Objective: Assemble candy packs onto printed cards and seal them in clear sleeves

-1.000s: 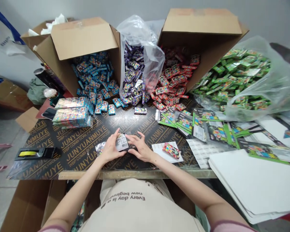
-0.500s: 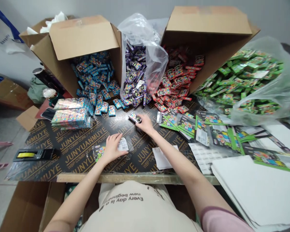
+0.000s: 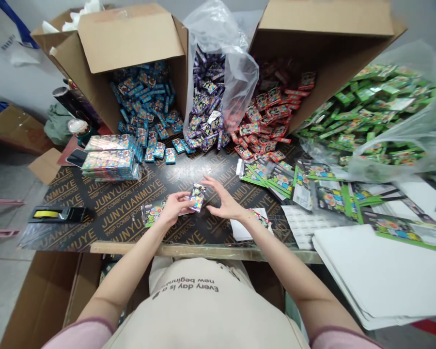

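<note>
- A small purple packet is held upright above the table near its front edge, pinched between the fingers of the left hand and the right hand.
- Both hands are closed on that packet from either side.
- A clear pouch with a green card is lain flat under the left hand.
- A red packet is seen on white paper beside the right wrist.

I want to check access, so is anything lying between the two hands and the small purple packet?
Nothing visible does: the left hand and right hand both already touch the purple packet.
</note>
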`<state>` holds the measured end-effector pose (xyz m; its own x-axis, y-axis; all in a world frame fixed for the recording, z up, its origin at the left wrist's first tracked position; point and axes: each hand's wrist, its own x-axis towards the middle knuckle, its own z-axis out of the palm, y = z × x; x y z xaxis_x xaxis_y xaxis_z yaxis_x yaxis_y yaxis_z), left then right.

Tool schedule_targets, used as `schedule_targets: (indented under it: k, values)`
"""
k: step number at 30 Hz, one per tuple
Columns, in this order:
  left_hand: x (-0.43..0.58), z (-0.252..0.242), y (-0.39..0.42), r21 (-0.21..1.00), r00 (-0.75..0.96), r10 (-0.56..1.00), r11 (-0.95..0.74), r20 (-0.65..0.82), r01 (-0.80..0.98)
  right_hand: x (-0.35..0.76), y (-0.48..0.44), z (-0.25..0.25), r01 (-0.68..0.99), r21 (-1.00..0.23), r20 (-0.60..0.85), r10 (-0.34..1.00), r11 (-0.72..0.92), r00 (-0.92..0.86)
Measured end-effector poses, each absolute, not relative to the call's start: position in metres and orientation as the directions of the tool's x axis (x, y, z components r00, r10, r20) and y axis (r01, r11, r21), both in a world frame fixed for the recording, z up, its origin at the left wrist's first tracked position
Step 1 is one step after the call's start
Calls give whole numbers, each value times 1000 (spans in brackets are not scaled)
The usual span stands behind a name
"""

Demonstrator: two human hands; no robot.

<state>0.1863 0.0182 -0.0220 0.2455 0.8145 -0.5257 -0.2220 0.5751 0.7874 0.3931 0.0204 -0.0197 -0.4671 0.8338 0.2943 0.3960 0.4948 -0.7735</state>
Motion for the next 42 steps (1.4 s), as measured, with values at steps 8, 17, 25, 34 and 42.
schedule_targets:
  k: [8, 17, 25, 34, 42]
  values:
    - [167, -36, 13, 958, 240, 951, 130, -193, 256, 380, 9, -37, 632, -658, 345, 910, 408, -228]
    - [137, -59, 12, 519, 486, 874, -414, -3, 748, 385, 2, -59, 667, -609, 228, 900, 429, -371]
    - [132, -50, 12, 640, 495, 868, -399, 33, 657, 380, 6, -44, 505, -767, 183, 889, 396, -419]
    - [134, -64, 12, 586, 410, 908, -382, 91, 715, 370, 13, -46, 619, -707, 250, 940, 342, -234]
    - [122, -83, -8, 405, 502, 859, -495, 98, 769, 498, 179, -41, 912, -400, 282, 934, -96, 221]
